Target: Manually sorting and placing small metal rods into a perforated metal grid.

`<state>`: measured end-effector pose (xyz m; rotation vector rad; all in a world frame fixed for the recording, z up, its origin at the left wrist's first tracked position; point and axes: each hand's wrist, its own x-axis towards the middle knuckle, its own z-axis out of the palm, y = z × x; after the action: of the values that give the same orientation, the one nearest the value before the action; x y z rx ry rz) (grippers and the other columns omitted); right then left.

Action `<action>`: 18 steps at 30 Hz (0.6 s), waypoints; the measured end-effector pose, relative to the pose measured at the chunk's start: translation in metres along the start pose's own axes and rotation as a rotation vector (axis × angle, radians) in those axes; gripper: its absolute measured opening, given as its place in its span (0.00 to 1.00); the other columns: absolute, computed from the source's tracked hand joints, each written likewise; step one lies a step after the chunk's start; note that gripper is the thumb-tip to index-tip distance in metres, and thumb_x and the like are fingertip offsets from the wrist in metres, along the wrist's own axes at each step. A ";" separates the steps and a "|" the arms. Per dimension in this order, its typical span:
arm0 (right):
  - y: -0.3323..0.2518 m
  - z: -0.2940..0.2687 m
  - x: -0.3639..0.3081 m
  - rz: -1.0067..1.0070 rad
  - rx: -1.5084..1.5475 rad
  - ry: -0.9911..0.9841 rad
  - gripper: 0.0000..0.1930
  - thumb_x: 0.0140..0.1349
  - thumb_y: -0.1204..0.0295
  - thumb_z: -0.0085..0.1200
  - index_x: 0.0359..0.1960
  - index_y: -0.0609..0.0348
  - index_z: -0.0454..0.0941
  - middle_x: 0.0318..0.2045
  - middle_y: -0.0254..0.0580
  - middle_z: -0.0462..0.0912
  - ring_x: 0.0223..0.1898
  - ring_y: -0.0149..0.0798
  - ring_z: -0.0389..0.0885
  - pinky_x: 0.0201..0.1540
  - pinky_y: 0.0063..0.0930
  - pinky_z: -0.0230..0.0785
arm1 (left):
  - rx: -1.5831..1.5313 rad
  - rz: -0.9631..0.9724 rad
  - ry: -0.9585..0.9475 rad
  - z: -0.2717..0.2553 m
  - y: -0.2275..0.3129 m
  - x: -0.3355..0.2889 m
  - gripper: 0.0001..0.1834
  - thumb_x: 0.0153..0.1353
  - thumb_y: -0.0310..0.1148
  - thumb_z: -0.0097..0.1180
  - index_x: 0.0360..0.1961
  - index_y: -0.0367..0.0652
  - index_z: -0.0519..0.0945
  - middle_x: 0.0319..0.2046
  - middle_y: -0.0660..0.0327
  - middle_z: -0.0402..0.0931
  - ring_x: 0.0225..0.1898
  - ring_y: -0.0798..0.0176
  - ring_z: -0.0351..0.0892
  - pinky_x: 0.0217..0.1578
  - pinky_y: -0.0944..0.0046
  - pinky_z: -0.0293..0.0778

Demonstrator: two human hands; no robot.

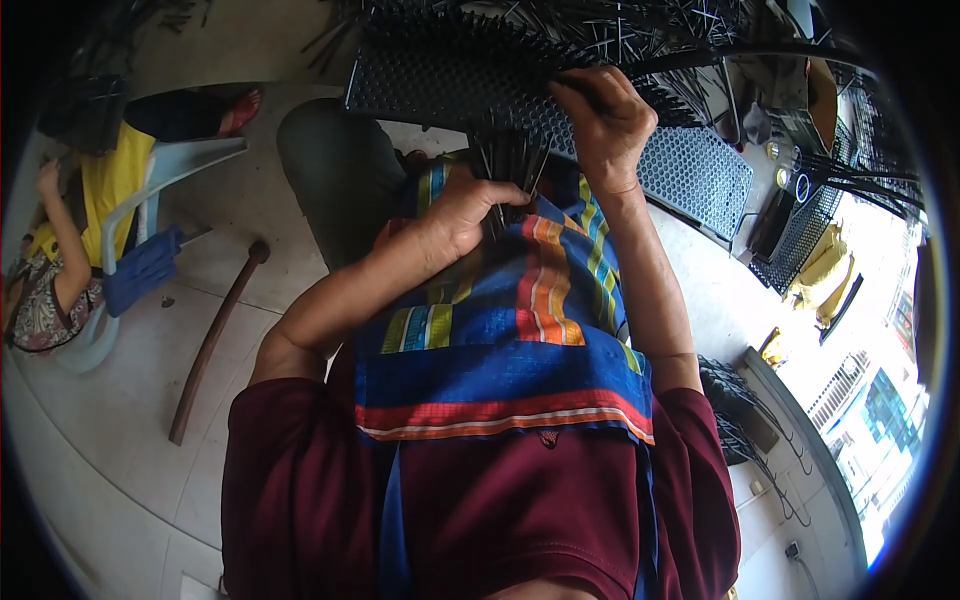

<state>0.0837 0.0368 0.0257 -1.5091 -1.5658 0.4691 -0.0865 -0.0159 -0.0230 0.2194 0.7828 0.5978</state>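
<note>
My left hand is closed around a bundle of thin dark rods, held upright over my lap with the thumb across it. Ahead of me lies a long panel full of round holes, bare at its right end. Many thin black rods stand in the holes along its far part. My right hand is over the middle of the panel, its fingertips pinched together among the rods. Whatever those fingers grip is too small and dark to make out.
Loose dark rods lie heaped beyond the panel. At left, another person is near a pale plastic chair with a blue cloth. A curved brown stick lies on the floor. Hooked black wires are at right.
</note>
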 end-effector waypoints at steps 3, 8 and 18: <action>-0.008 -0.005 -0.002 -0.031 0.061 0.104 0.06 0.50 0.81 0.62 0.31 0.65 0.82 0.26 0.36 0.81 0.27 0.26 0.80 0.32 0.17 0.71 | -0.013 0.028 0.008 0.003 0.002 -0.004 0.18 0.45 0.12 0.54 0.40 0.33 0.78 0.34 0.54 0.81 0.36 0.60 0.81 0.42 0.62 0.78; -0.020 -0.024 -0.007 0.355 0.516 0.201 0.03 0.56 0.81 0.57 0.32 0.67 0.80 0.23 0.37 0.80 0.20 0.26 0.76 0.25 0.16 0.68 | -0.049 -0.004 -0.063 -0.001 0.021 -0.014 0.17 0.44 0.13 0.54 0.38 0.35 0.79 0.34 0.55 0.80 0.33 0.61 0.81 0.39 0.62 0.77; -0.006 0.001 -0.057 0.874 0.721 -0.104 0.03 0.56 0.77 0.58 0.31 0.64 0.80 0.16 0.32 0.77 0.13 0.23 0.72 0.16 0.15 0.62 | 0.166 0.188 0.058 0.007 0.015 -0.008 0.15 0.49 0.20 0.60 0.41 0.36 0.80 0.37 0.58 0.81 0.37 0.63 0.81 0.42 0.64 0.77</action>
<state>0.0719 -0.0169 0.0112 -1.5016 -0.5814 1.4397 -0.0929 -0.0080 -0.0070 0.4332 0.8746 0.7193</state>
